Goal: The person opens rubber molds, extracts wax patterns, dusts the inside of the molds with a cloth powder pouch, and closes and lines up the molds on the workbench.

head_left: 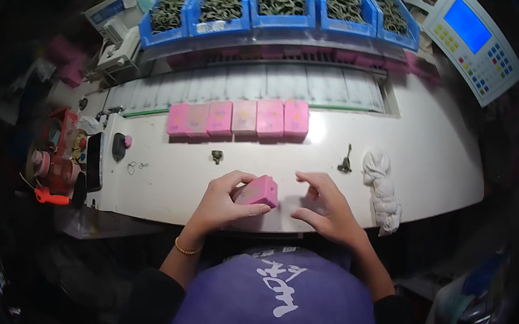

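Note:
My left hand (226,200) grips a pink block (260,191) near the front edge of the white table, thumb along its near side. A small dark hole shows in the block's end. Just to the right, my right hand (324,211) is held with fingers and thumb apart and nothing between them. Beyond the hands stands a row of pink blocks (271,117), some paler than others, with marks on their faces. A small dark metal piece (217,156) lies above my left hand, and another metal piece with a thin stem (346,162) lies beyond my right.
Blue bins (280,18) of metal rings line the back. A control panel with a blue screen (474,46) stands at upper right. A twisted white cloth (383,192) lies on the right. At left are a dark phone-like object (94,162) and a red-handled tool (52,197).

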`<state>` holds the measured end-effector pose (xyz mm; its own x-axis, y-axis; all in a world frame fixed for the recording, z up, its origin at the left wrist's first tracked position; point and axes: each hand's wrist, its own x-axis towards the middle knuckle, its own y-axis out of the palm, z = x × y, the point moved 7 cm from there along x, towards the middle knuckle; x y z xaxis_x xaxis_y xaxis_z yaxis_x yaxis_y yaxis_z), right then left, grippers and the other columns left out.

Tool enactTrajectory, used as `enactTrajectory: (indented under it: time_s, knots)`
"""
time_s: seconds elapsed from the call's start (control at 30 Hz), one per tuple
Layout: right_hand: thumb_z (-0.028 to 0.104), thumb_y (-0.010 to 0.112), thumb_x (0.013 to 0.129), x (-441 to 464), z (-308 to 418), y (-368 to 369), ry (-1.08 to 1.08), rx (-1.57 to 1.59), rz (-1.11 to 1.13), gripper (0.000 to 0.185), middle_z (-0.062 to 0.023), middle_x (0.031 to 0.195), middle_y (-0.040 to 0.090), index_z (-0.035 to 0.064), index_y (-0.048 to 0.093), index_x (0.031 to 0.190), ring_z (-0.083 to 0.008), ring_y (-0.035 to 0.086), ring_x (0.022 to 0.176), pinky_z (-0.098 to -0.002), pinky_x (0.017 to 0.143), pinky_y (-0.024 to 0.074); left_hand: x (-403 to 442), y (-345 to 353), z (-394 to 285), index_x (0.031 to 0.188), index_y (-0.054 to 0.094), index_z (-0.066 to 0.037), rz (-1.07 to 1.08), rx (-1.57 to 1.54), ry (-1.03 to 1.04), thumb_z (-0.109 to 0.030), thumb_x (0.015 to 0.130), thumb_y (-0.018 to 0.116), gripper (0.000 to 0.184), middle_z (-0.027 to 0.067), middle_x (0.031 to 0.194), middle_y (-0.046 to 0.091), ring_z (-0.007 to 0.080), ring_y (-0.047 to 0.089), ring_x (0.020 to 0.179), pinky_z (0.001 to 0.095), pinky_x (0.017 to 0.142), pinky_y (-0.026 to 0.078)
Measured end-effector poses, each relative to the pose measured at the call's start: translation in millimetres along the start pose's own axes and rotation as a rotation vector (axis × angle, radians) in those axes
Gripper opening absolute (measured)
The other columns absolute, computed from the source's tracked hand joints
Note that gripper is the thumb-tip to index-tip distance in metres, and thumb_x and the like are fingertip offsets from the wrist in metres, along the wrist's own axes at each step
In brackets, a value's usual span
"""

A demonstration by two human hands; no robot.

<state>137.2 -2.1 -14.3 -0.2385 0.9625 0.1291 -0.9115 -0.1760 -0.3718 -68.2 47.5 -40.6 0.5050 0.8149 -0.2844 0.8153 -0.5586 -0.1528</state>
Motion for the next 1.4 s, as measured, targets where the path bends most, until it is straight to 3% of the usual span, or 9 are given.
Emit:
enactTrajectory:
  time_s: [0.07, 0.17, 0.3, 0.4, 0.6, 1.0, 1.13, 1.3, 1.4]
  knots:
    - [0.017, 0.077, 0.087, -6, -16, 5, 0.032, -0.009, -0.002, 0.056, -0.0107, 0.117, 0.060, 0.0068, 0.056, 0.137, -0.0225, 0.058, 0.089, -0.0334, 0.082, 0.0491, -9, -14, -17, 0.114, 0.066, 0.001, -0.283, 0.513, 0.170, -0.028, 0.070, 0.091, 0.059, 0.0106, 0.100, 0.069, 0.0192, 0.068, 0.085, 0.0326, 0.076, 0.055]
    - [0.014, 0.073, 0.090, -10, -27, 13, 0.032, -0.109, -0.025, 0.037, -0.0110, 0.108, 0.065, 0.0058, 0.064, 0.125, -0.0262, 0.061, 0.090, -0.0356, 0.081, 0.0509, -11, -8, -16, 0.112, 0.067, 0.000, -0.368, 0.686, 0.181, -0.031, 0.068, 0.090, 0.059, 0.0122, 0.096, 0.068, 0.0213, 0.068, 0.083, 0.0328, 0.075, 0.055]
    - [0.013, 0.071, 0.091, -11, -19, 14, -0.103, -0.223, -0.124, 0.018, -0.0108, 0.102, 0.069, 0.0051, 0.072, 0.107, -0.0287, 0.064, 0.093, -0.0381, 0.082, 0.0523, -3, -21, -31, 0.109, 0.068, -0.001, -0.334, 0.585, 0.164, -0.032, 0.071, 0.088, 0.053, 0.0116, 0.094, 0.069, 0.0203, 0.069, 0.084, 0.0327, 0.075, 0.055]
    - [0.011, 0.072, 0.090, -11, -21, 13, -0.110, -0.219, -0.154, 0.015, -0.0101, 0.100, 0.070, 0.0046, 0.073, 0.104, -0.0280, 0.065, 0.091, -0.0372, 0.080, 0.0524, 10, -71, -58, 0.108, 0.069, -0.001, -0.679, 0.441, 0.215, -0.033, 0.071, 0.089, 0.053, 0.0113, 0.098, 0.073, 0.0172, 0.070, 0.089, 0.0316, 0.073, 0.056]
    - [0.009, 0.072, 0.089, -12, -20, 11, -0.130, -0.235, -0.181, 0.013, -0.0105, 0.097, 0.070, 0.0036, 0.073, 0.101, -0.0281, 0.065, 0.089, -0.0370, 0.079, 0.0525, 79, -217, -52, 0.095, 0.066, 0.002, -1.109, 0.656, 0.109, -0.039, 0.071, 0.081, 0.049, 0.0229, 0.100, 0.070, 0.0398, 0.068, 0.094, 0.0458, 0.084, 0.054]
    - [0.002, 0.072, 0.087, -18, -21, 4, -0.107, -0.162, -0.282, 0.015, -0.0122, 0.096, 0.069, 0.0013, 0.071, 0.102, -0.0282, 0.066, 0.087, -0.0360, 0.075, 0.0525, 117, -246, -19, 0.118, 0.057, 0.001, -1.175, 0.876, -0.154, -0.051, 0.077, 0.076, 0.069, 0.0250, 0.113, 0.065, 0.0422, 0.065, 0.108, 0.0522, 0.090, 0.052]
    - [0.004, 0.074, 0.087, -47, -28, -37, 0.034, -0.367, -0.688, 0.020, -0.0107, 0.085, 0.063, 0.0022, 0.068, 0.106, -0.0257, 0.057, 0.072, -0.0365, 0.065, 0.0479, 69, -202, -40, 0.114, 0.065, 0.000, -1.182, 0.828, 0.534, -0.023, 0.092, 0.071, 0.032, 0.0170, 0.104, 0.067, 0.0327, 0.065, 0.094, 0.0428, 0.085, 0.051]
    - [0.018, 0.075, 0.089, -38, -37, -57, 0.106, -0.644, -0.716, 0.031, -0.0094, 0.082, 0.060, 0.0035, 0.064, 0.114, -0.0263, 0.061, 0.069, -0.0392, 0.065, 0.0495, 33, -90, -31, 0.098, 0.069, -0.001, -0.891, 0.453, 0.608, -0.004, 0.089, 0.072, 0.009, 0.0094, 0.091, 0.067, 0.0230, 0.065, 0.091, 0.0324, 0.080, 0.052]
    - [0.022, 0.077, 0.088, -24, -53, -60, 0.187, -0.637, -0.675, 0.030, -0.0082, 0.081, 0.060, 0.0040, 0.066, 0.110, -0.0259, 0.062, 0.070, -0.0392, 0.065, 0.0505, 30, -25, -38, 0.100, 0.070, -0.001, -0.669, 0.465, 0.677, 0.000, 0.089, 0.071, 0.012, 0.0094, 0.103, 0.067, 0.0188, 0.065, 0.091, 0.0292, 0.071, 0.054]
